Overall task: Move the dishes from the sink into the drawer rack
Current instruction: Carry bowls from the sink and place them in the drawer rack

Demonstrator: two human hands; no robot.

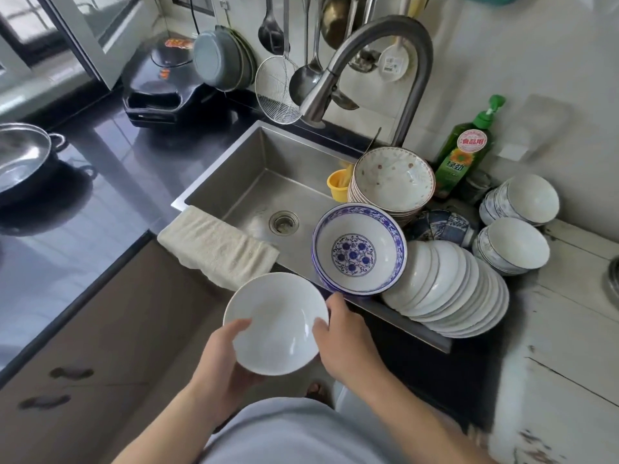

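Beside the steel sink (pixel 254 169) both hands – left hand (pixel 221 356), right hand (pixel 341 343) – grip one white bowl (pixel 276 324); beyond that grip, stacked dishes (pixel 449 289) await moving.

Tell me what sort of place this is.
A home kitchen, most likely: a steel sink with a tall faucet, ladles hanging on the wall, and a green bottle of dish soap.
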